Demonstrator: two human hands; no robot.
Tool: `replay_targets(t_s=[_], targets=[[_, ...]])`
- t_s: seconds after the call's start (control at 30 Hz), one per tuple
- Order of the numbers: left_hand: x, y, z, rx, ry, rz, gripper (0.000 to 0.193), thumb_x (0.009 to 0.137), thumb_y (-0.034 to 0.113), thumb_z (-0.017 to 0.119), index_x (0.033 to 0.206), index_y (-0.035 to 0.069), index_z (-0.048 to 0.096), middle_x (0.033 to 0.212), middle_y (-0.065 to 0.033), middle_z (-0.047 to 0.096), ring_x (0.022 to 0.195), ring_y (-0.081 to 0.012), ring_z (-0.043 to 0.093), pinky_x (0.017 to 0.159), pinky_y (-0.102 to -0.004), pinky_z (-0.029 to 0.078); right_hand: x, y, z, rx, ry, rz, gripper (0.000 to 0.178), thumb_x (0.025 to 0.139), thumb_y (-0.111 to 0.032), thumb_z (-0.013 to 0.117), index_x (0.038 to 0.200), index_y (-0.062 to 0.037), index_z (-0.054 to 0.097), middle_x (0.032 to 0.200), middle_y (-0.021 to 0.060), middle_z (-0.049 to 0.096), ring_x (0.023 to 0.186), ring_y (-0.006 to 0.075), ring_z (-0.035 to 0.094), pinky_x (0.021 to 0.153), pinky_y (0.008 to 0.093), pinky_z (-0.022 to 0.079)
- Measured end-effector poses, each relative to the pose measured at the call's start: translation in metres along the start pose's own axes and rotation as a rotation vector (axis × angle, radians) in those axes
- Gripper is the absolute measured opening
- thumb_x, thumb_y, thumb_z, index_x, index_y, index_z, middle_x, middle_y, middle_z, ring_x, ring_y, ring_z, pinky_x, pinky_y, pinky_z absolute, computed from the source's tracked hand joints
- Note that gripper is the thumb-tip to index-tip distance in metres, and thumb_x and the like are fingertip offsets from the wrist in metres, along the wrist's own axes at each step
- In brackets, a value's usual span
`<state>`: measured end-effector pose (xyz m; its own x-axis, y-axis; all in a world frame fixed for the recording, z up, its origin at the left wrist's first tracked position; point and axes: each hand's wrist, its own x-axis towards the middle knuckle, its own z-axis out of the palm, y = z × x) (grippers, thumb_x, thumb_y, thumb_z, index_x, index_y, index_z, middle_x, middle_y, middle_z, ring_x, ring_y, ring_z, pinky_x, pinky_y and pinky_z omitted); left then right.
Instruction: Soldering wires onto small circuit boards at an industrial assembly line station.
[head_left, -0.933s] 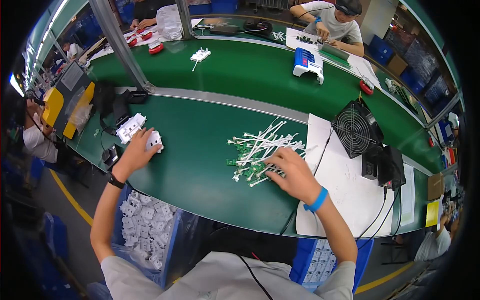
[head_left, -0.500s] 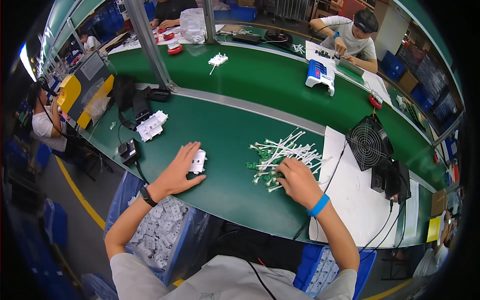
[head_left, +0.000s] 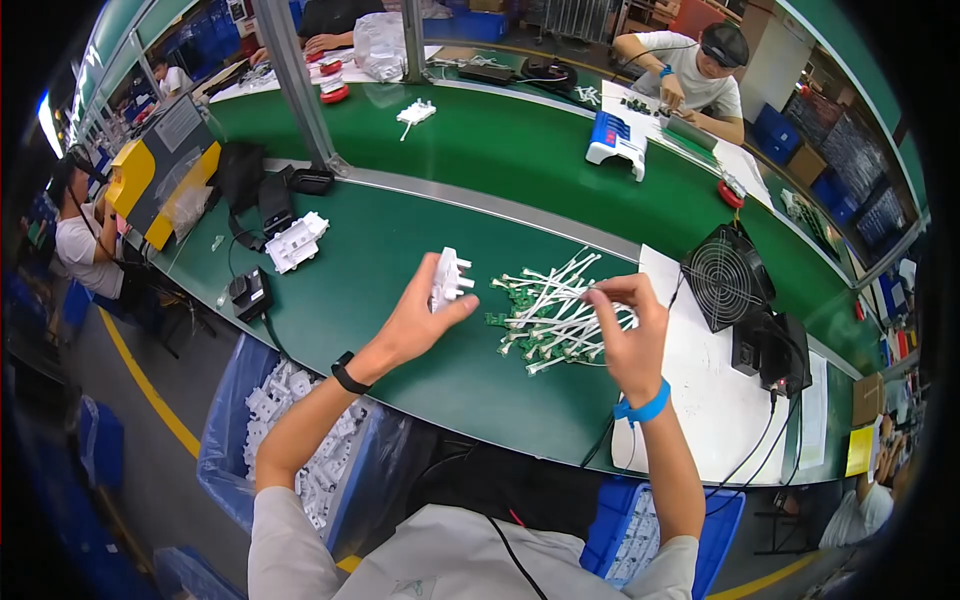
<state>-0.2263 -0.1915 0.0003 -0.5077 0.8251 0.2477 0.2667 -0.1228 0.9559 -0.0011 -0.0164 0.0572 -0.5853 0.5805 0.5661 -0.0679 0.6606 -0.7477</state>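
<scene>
My left hand (head_left: pixel 415 318) is closed on a white plastic housing (head_left: pixel 447 280), held tilted above the green bench between fingers and thumb. Short pegs on the housing point to the right. To its right lies a pile of small green circuit boards with white wires (head_left: pixel 550 318). My right hand (head_left: pixel 632 325) is at the right side of this pile, thumb and fingertips pinched together over the wire ends. Whatever is between those fingertips is too small to tell from the wires behind.
Another white housing (head_left: pixel 297 242) lies at the left by a black box (head_left: pixel 250 294) with a cable. On the right are white sheeting (head_left: pixel 672 430) and a black fan (head_left: pixel 722 277). A bin of white parts (head_left: pixel 335 470) stands below. Across the green belt (head_left: pixel 500 150), a person works.
My left hand has lifted the white housing off the bench and moved right with it. My right hand has risen from the boards toward the wire ends, fingers pinched.
</scene>
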Motion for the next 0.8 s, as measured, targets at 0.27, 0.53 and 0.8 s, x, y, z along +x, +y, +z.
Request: replay_targets(t_s=[0.27,0.53,0.8], targets=[[-0.011,0.057,0.040,-1.180,-0.555,-0.548,0.076,0.106,0.062,0.027,0.155,0.005,0.038,0.095,-0.0146,0.059,0.063,-0.0171,0.046,0.055,-0.0323,0.040,-0.015,-0.055,0.011,-0.028,-0.127,-0.190,0.020,0.084,0.004,0.076,0.100,0.0012,0.066,0.090,0.0129,0.068,0.077,0.0254,0.071,0.069,0.0337,0.057],[-0.025,0.061,0.053,-1.082,-0.587,-0.542,0.063,0.109,0.056,0.028,0.120,0.003,0.059,0.099,-0.0160,0.063,0.064,-0.0171,0.049,0.056,-0.0340,0.042,-0.012,-0.057,0.014,-0.172,-0.114,-0.307,0.025,0.077,0.006,0.080,0.096,-0.0004,0.065,0.093,0.0122,0.068,0.085,0.0264,0.068,0.071,0.0340,0.056],[-0.033,0.059,0.062,-1.034,-0.622,-0.548,0.062,0.109,0.054,0.028,0.110,0.002,0.061,0.093,-0.0161,0.063,0.065,-0.0164,0.050,0.057,-0.0326,0.042,-0.019,-0.054,0.014,-0.084,-0.202,-0.202,0.025,0.076,0.002,0.080,0.092,-0.0010,0.061,0.093,0.0108,0.064,0.087,0.0308,0.062,0.073,0.0391,0.052]])
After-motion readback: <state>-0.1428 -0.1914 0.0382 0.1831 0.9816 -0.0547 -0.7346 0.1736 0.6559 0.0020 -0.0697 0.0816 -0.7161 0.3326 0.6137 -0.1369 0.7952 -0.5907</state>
